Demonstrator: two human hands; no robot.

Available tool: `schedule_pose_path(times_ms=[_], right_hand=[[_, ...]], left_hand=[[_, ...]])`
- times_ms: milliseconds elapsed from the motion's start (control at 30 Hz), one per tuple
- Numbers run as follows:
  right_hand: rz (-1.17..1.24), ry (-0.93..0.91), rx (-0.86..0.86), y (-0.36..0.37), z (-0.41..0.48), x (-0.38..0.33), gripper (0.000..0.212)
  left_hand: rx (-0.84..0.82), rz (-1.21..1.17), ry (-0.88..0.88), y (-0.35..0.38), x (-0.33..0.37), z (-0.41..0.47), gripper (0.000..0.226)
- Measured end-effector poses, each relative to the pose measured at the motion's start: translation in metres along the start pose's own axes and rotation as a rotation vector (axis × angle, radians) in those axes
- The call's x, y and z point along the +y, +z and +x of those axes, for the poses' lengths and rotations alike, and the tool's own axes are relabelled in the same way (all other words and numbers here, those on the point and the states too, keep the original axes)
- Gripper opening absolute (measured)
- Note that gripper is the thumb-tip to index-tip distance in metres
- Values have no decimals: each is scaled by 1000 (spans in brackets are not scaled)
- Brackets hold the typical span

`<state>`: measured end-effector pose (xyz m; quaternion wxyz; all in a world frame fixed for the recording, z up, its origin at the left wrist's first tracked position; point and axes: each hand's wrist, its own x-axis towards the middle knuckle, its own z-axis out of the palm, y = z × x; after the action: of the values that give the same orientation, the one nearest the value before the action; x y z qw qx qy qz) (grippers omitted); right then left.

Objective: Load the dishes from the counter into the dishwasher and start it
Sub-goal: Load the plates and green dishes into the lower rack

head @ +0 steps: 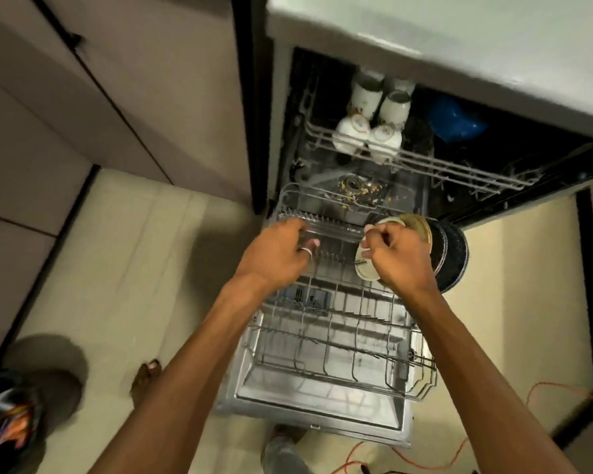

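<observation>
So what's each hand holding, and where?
Right hand pinches the small cream saucer by its upper rim. Left hand touches the grey wire lower rack; grip unclear.

A: Where are our arms?
B: Both bare forearms stretch forward and down, side by side. Our left hand (274, 256) has fingers bent downward, a ring on one; its grip is blurred. Our right hand (403, 260) is fisted, pinching a small plate (364, 269).

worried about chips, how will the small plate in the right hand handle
Likely stiff and brittle: the small plate looks ceramic. Held on edge in the right hand, it could tip or roll unless the rack tines catch it.
</observation>
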<state>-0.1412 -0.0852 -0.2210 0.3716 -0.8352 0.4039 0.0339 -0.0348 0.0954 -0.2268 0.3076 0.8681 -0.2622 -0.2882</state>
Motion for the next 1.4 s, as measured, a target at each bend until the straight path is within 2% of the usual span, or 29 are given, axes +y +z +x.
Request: schedule_pose_path(times_ms=[167, 300, 400, 600, 800, 933, 1033, 1233, 1400], right_hand=[[119, -111, -31, -12, -82, -143, 21], [175, -190, -32, -10, -136, -259, 22], [197, -254, -22, -1, -174, -349, 34], [283, -373, -74, 30, -215, -487, 24], [281, -466, -135, 57, -226, -570, 9], [240, -525, -166, 71, -211, -607, 11], [217, -560, -169, 84, -182, -629, 8], [294, -526, -268, 115, -94, -678, 12], [264, -534, -355, 132, -19, -727, 11]], left_hand=[[79, -32, 28, -102, 2, -60, 39], [170, -70, 65, -202, -6, -111, 37], [233, -68, 73, -289, -14, -148, 38], [415, -19, 59, -445, -42, -205, 43], [554, -140, -2, -530, -73, -237, 40], [603, -328, -33, -558, -99, -232, 34], [639, -380, -85, -574, -122, -220, 30], [711, -484, -170, -611, -154, -155, 21], [778, -570, -216, -658, -157, -79, 22]])
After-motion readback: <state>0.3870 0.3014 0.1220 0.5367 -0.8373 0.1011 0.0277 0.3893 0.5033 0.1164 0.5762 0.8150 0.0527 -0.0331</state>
